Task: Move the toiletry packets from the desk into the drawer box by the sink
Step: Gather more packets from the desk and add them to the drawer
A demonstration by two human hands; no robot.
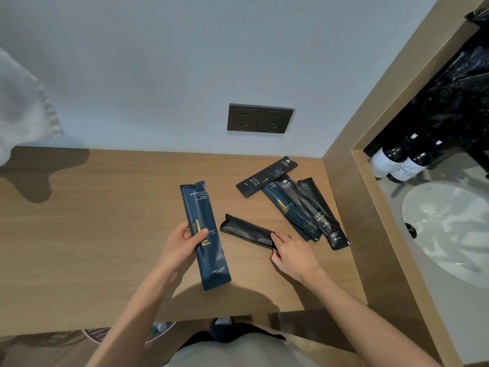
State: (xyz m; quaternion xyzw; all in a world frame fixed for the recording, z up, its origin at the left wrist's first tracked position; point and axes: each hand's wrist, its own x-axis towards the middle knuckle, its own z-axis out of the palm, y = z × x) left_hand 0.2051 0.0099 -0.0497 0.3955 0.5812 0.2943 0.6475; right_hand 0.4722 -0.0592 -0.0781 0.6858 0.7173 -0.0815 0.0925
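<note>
Left grip [182,245] clasps the blue packet [201,207] above the counter [105,221]. Right grip [293,250] pinches the end of the black packet [246,230], which lies flat. Advice: lift straight, stack on the blue, avoid the pile [299,207]. Drawer box unseen.

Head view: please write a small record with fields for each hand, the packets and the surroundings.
left hand: holds the blue dental kit packet over the desk
right hand: grips one end of the black packet lying on the desk
rest: pile of packets, overlapping, near the desk's right edge
nearby: sink at right, with bottles beside it
drawer box: not in view
</note>
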